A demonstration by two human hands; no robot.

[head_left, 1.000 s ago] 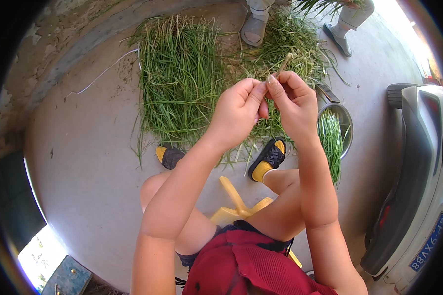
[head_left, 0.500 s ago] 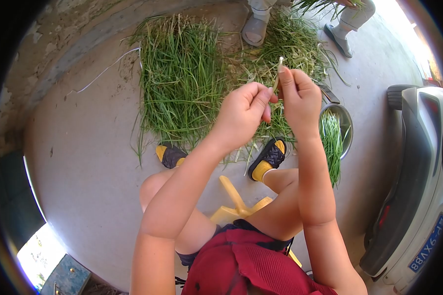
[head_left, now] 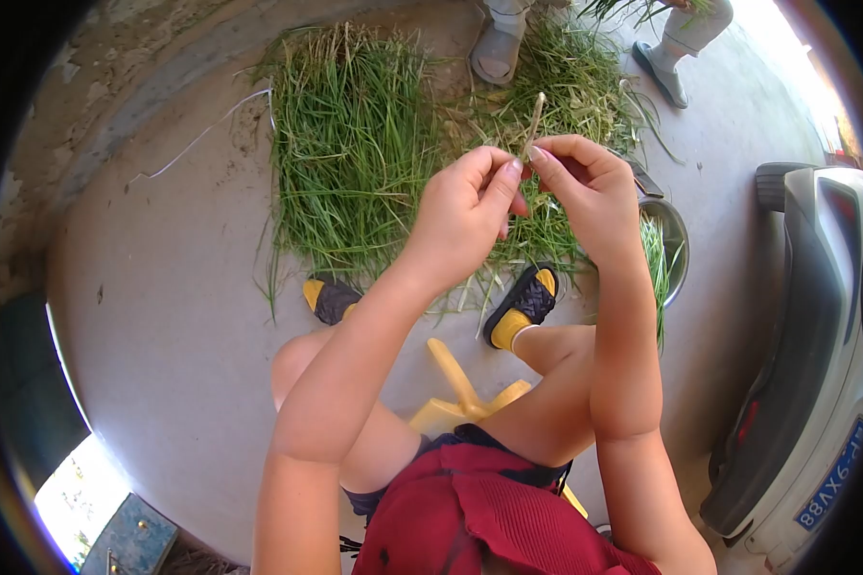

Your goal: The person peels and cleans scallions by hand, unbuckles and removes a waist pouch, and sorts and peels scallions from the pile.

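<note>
A thin pale stalk [head_left: 536, 117] stands up between my two hands, its whitish tip pointing away from me. My right hand [head_left: 593, 196] pinches it low down between thumb and fingertips. My left hand [head_left: 458, 213] is closed beside it, thumb against forefinger at the stalk's lower end. What lies under the fingers is hidden. Beyond the hands, a thick layer of long, grass-like green stalks [head_left: 350, 144] covers the floor. Another heap of stalks [head_left: 580, 91], mixed with pale strips, lies to its right.
A metal basin [head_left: 679, 251] holding green-and-white stalks [head_left: 654, 259] is partly behind my right forearm. Another person's sandalled feet [head_left: 496, 56] are at the top. A car [head_left: 805, 383] stands at right. A yellow stool [head_left: 455, 383] shows between my legs; a white cord [head_left: 201, 134] lies left.
My right hand has shifted down the stalk and slightly right, baring more of its upper part. My left hand has moved slightly left and up.
</note>
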